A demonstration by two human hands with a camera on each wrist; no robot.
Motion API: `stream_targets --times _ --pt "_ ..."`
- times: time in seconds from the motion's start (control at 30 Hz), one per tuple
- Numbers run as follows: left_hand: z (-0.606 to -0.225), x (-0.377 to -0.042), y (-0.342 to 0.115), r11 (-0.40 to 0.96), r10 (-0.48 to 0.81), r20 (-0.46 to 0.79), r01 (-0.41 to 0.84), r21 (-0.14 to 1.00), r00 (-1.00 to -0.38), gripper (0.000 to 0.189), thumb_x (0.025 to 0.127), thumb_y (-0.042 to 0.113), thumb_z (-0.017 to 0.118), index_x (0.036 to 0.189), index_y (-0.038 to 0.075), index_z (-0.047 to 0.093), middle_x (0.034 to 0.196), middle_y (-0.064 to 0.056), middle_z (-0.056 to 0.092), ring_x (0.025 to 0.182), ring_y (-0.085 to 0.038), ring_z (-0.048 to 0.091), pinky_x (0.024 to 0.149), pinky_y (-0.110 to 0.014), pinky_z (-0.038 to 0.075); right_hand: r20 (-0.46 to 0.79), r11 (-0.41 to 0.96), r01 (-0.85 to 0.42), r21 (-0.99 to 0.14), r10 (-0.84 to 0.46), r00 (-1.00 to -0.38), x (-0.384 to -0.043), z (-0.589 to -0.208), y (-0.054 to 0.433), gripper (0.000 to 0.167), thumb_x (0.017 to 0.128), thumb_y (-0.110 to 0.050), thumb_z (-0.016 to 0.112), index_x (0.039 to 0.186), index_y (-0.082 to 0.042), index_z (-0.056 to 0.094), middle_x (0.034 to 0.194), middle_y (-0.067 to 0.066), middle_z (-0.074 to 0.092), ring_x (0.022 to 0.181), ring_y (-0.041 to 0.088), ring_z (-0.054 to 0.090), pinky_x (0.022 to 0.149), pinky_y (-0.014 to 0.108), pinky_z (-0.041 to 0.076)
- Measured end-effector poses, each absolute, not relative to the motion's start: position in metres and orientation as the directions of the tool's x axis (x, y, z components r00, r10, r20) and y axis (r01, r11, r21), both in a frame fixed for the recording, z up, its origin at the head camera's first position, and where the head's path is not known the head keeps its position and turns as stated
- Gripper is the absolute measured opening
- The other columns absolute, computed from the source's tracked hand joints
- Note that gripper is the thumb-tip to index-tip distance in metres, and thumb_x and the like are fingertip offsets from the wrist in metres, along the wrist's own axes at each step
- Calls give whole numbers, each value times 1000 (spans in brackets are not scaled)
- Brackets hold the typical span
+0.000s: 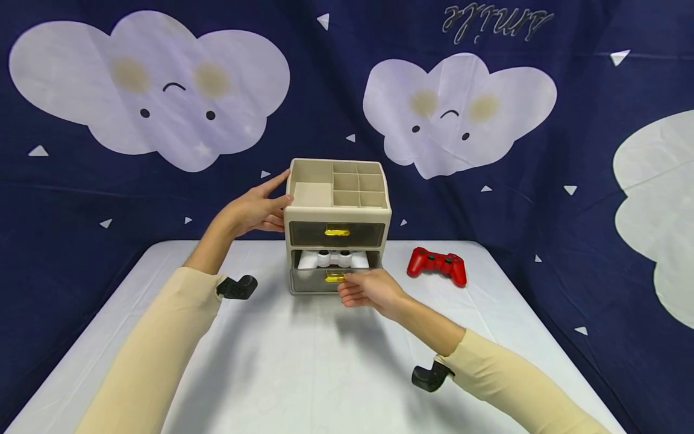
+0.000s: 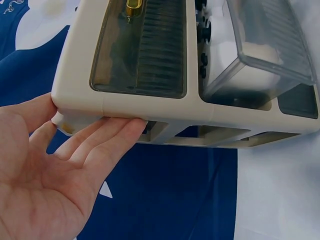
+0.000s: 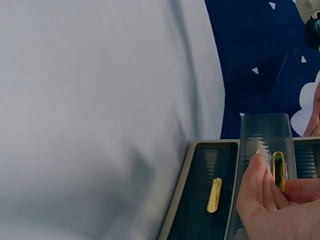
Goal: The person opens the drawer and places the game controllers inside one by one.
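A cream desktop organizer (image 1: 337, 211) with smoky clear drawers stands on the table. Its middle drawer (image 1: 311, 281) is pulled partway out, and a white game controller (image 1: 334, 259) lies inside. The thumb and fingers of my right hand (image 1: 374, 291) pinch that drawer's gold handle (image 3: 279, 171). Against the organizer's upper left side rests my left hand (image 1: 253, 210), its fingers extended along the side wall and the thumb at the top rim. The top drawer (image 2: 142, 50) is closed. Below the pulled-out one, the bottom drawer (image 3: 202, 190) is closed too, hidden in the head view.
A red game controller (image 1: 437, 266) lies on the white table (image 1: 303, 374), right of the organizer. The organizer's top has one large open compartment (image 1: 312, 194) and several small ones. A dark blue cloth with clouds (image 1: 325, 78) hangs behind the table.
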State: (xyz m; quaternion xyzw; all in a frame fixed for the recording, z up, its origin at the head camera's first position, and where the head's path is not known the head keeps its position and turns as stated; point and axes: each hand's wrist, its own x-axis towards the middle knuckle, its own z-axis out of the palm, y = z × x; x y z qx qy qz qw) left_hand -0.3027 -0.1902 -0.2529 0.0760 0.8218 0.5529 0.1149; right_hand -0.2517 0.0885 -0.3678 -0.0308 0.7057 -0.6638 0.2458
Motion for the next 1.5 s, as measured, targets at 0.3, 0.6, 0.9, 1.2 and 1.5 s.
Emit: stream_targets --times 0.3,0.6,0.9,1.2,1.5 --pt "-254 -302 -192 370 262 -101 3 929 -960 71 110 31 47 161 46 1 138 -31 57 110 -35 71 99 -52 56 -288 107 268 -958 -358 -888 -258 -370 84 36 104 -14 55 117 18 65 79 5 73 70 12 70 72 26 62" --pt "-256 -303 -192 368 267 -100 5 930 -959 71 110 31 47 162 44 0 138 -32 57 111 -36 71 102 -54 53 -279 83 267 -960 -341 -898 -265 -371 81 34 104 -14 55 113 17 67 81 8 73 69 13 70 72 27 63" --pt "-255 -303 -193 375 261 -101 4 927 -960 71 110 30 47 162 45 0 139 -32 57 112 -36 71 102 -55 53 -271 64 264 -962 -326 -906 -270 -372 79 33 103 -13 57 111 17 68 85 12 74 69 14 71 72 29 63" --pt "-255 -302 -193 384 261 -98 10 923 -960 73 109 32 48 162 44 -1 139 -32 56 112 -36 70 104 -56 51 -279 52 276 -960 -300 -912 -277 -372 77 30 102 -13 58 109 15 69 88 15 74 69 14 71 71 29 63" --pt "-254 -302 -191 389 256 -94 14 921 -962 72 109 32 48 162 44 0 137 -32 58 110 -35 71 103 -55 52 -283 60 278 -959 -292 -914 -285 -372 77 31 103 -13 58 112 15 69 91 15 75 76 17 73 78 31 63"
